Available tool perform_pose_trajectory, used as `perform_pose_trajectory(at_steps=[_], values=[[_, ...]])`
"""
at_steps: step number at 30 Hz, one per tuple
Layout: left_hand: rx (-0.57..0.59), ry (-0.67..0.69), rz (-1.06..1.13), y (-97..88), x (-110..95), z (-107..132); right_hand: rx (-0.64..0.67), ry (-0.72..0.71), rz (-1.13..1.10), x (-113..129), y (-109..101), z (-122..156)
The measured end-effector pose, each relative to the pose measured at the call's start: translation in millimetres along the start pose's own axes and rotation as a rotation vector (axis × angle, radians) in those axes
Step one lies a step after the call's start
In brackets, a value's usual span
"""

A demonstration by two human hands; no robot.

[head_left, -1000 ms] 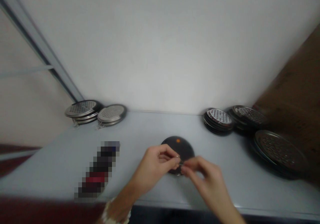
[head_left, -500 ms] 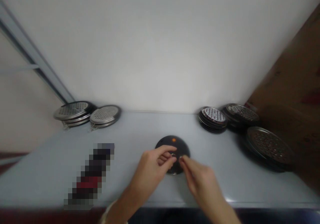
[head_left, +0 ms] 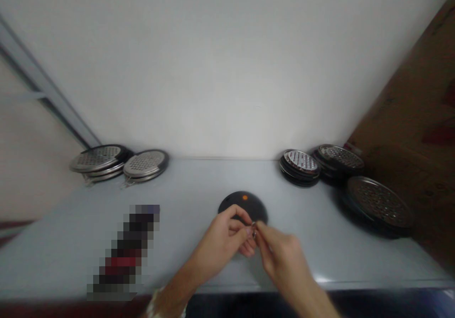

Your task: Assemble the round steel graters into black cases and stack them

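Pinching a small silver metal ring (head_left: 253,230) between closed fingertips, the left hand (head_left: 218,244) and the right hand (head_left: 282,254) meet just over a round black disc (head_left: 242,202) with an orange dot, lying on a pale grey table (head_left: 199,180) near stacks of round perforated steel discs (head_left: 300,161).

Stacked graters (head_left: 300,168) well beyond the right hand (head_left: 282,256); pixelated, seemingly low object (head_left: 124,251) leftward

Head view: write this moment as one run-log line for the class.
left hand: pinches small metal ring | right hand: pinches same ring | beneath: dark round disc, orange dot
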State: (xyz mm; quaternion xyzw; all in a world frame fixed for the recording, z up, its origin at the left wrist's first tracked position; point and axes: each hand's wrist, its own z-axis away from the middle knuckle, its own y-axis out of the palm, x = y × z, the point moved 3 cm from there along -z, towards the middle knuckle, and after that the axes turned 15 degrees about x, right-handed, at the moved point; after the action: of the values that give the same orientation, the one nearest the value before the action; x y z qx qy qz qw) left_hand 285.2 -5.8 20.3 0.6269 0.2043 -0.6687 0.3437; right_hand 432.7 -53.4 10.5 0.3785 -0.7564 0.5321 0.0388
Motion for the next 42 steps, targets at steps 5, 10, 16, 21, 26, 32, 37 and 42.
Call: perform_pose_trajectory(at_steps=[5, 10, 16, 21, 26, 32, 37, 42], values=[[-0.004, 0.02, 0.079, 3.1, 1.3, -2.3, 0.003, 0.014, 0.012, 0.6, 4.5, 1.7], [-0.009, 0.025, 0.113, 6.5, 1.6, -3.4, 0.028, 0.049, -0.006, -1.6, 11.0, 1.0], [-0.055, 0.074, 0.041, 1.8, -3.9, -2.1, 0.158, 0.185, -0.33, 1.4, -2.8, -6.5], [-0.029, 0.058, -0.005, 3.7, -9.8, 1.1, 0.244, 0.248, -0.504, 4.4, -12.2, -8.5], [-0.082, 0.046, -0.028, 8.4, -11.5, 3.4, 0.233, 0.19, -0.295, 2.4, -8.0, -5.9], [-0.124, 0.043, -0.055, 11.8, -9.7, 4.5, 0.18, 0.133, -0.164, 2.8, -0.5, -4.3], [-0.168, 0.053, -0.08, 10.8, -10.2, 4.1, 0.119, 0.12, -0.135, 0.2, -5.2, -4.6], [-0.178, 0.067, -0.106, 13.5, -12.1, 5.4, 0.098, 0.084, -0.025, 3.4, -2.5, -0.6]])
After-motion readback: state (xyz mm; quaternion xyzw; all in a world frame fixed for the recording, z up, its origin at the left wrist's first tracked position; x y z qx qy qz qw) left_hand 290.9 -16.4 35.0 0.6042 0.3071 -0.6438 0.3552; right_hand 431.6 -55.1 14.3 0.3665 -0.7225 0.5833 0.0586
